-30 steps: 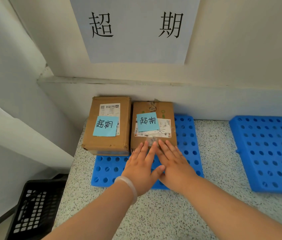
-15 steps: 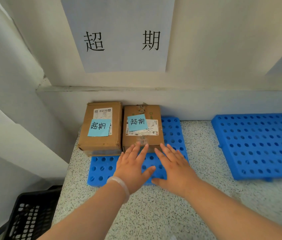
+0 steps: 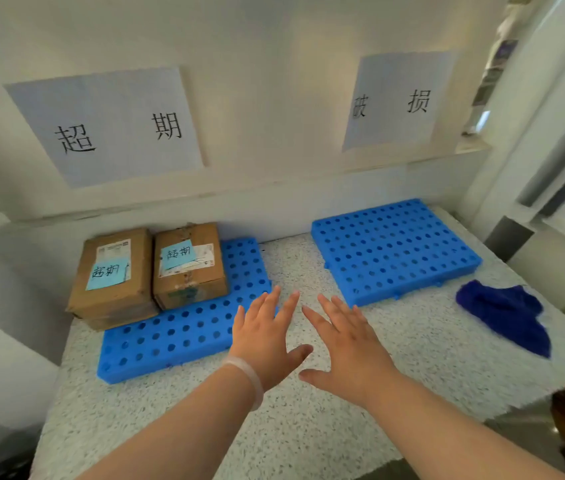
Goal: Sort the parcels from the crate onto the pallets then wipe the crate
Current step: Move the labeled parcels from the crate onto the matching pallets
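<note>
Left hand [image 3: 263,341] and right hand [image 3: 350,344] hover empty, fingers [image 3: 269,304] spread wide — the cardboard parcels [image 3: 189,268] look stiff, light, best gripped by opposite sides.

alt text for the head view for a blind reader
The left hand and right hand hover open over a speckled counter. Two cardboard parcels with blue notes sit side by side on the left pallet; a right pallet and dark blue cloth lie nearby.
</note>
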